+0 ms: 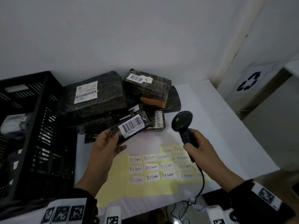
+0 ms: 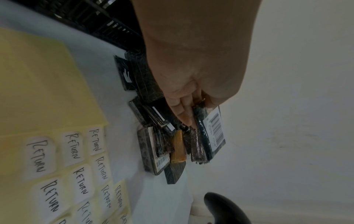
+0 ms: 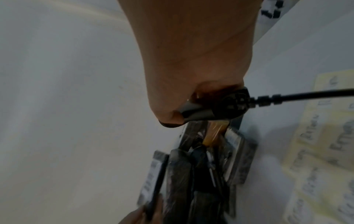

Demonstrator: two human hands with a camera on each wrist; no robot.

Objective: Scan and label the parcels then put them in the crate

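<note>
Parcel (image 1: 129,127), pinched by left hand (image 1: 103,148) fingers (image 1: 113,135), faced scanner (image 1: 182,122) gripped in right hand (image 1: 196,147) at 3 o'clock; scan step, next aim at barcode (image 1: 131,125).

White table (image 1: 210,110) under crate (image 1: 32,126), parcels (image 1: 97,94), label sheets (image 1: 153,172)

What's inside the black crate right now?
Through the crate's slatted wall, pale labels on dark wrapped parcels show. How many lie there is hidden by the wall.

Both hands are bare. Black sleeves (image 1: 239,189) cover the forearms. White bands (image 1: 265,196) printed with black square codes wrap each wrist.
</note>
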